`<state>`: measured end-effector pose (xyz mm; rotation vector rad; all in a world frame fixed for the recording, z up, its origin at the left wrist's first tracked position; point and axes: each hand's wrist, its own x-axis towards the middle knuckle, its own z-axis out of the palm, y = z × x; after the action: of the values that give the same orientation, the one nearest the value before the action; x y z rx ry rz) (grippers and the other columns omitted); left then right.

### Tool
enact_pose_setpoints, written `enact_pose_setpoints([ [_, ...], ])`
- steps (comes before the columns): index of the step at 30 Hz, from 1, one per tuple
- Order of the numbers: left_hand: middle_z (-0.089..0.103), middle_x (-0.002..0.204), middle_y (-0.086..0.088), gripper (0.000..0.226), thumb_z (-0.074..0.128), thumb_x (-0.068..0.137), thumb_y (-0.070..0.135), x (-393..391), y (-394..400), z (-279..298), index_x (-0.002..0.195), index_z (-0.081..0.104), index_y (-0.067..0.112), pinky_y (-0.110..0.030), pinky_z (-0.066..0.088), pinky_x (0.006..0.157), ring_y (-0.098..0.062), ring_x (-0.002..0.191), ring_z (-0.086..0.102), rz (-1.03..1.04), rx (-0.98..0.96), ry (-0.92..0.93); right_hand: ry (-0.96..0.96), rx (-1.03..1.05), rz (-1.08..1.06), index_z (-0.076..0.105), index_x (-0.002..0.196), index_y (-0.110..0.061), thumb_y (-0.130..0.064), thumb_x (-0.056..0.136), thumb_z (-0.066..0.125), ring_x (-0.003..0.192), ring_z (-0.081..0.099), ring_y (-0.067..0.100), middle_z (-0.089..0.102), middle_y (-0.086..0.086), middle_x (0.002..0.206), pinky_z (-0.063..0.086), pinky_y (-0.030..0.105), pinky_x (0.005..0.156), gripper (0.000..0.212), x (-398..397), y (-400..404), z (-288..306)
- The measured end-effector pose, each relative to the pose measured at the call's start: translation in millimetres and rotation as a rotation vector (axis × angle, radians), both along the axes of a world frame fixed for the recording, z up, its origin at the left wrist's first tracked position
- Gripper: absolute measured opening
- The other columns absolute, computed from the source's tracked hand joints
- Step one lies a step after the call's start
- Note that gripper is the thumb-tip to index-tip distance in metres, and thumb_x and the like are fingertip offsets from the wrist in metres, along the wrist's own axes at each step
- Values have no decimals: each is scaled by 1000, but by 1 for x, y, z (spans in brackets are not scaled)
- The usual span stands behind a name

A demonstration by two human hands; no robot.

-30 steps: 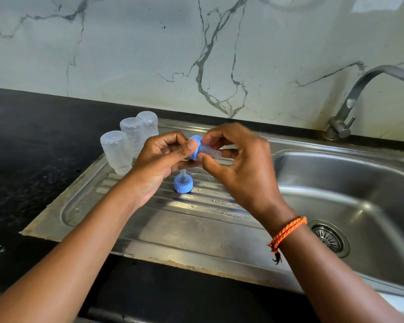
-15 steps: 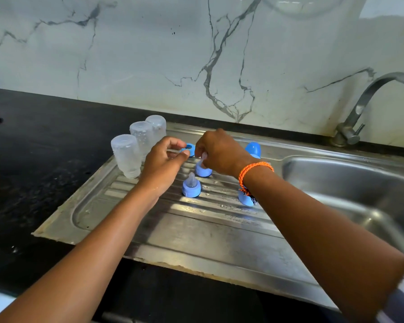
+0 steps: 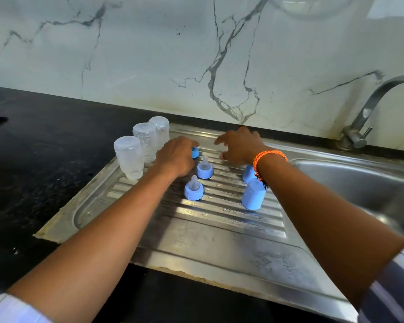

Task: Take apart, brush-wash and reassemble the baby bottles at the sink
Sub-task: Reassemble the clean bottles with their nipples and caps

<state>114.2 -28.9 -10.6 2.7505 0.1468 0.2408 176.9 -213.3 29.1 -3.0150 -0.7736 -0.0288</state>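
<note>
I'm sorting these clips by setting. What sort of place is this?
Most likely a home kitchen: a steel sink with a ribbed drainboard, a curved tap, a black countertop and a marble-look backsplash.

Bright, soft daylight fills the frame. White glare streaks the ribbed steel drainboard (image 3: pixel 219 220) at centre and the marble backsplash (image 3: pixel 149 54) above. Both hands show slight motion blur. Wide-angle distortion bends the edges; forearms at bottom corners loom soft.
</note>
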Motion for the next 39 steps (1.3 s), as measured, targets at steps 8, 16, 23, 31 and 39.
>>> enact_pose_setpoints([
  [8, 65, 130, -5, 34, 77, 91, 16, 16, -6, 5, 121, 70, 29, -35, 48, 82, -29, 113, 63, 24, 121, -116, -106, -120, 59, 68, 119, -28, -16, 95, 68, 118, 61, 26, 67, 0, 119, 23, 58, 115, 27, 1, 9, -6],
  [16, 77, 95, 7, 27, 85, 84, 23, -14, -15, 60, 107, 73, 29, -36, 60, 85, -13, 89, 74, 8, -613, -442, -172, 642, 23, 74, 101, -27, -27, 100, 66, 103, 62, 24, 59, 4, 108, 45, 49, 102, 8, -27, -26, 42],
  [23, 79, 101, 0, 24, 80, 92, 20, -68, -50, 40, 115, 73, 18, -20, 54, 67, -14, 90, 75, -228, -948, -411, -267, 1201, 15, 72, 94, -20, -31, 99, 72, 85, 71, 7, 74, -10, 87, 56, 28, 81, 13, -102, -66, 27],
  [31, 77, 107, -15, 39, 78, 88, 13, -87, -69, 23, 122, 65, -1, -29, 60, 88, -24, 102, 74, -493, -1293, -141, -227, 1361, 23, 74, 105, -26, -33, 106, 65, 90, 72, 11, 76, -11, 97, 53, 25, 78, 12, -148, -77, -13],
  [39, 73, 116, -26, 38, 76, 89, 8, -92, -69, 21, 121, 61, -6, -39, 61, 93, -36, 111, 72, -502, -1314, -155, -204, 1237, 54, 78, 106, -29, -33, 101, 71, 105, 69, 12, 75, -19, 105, 54, 32, 88, 9, -153, -72, -16],
])
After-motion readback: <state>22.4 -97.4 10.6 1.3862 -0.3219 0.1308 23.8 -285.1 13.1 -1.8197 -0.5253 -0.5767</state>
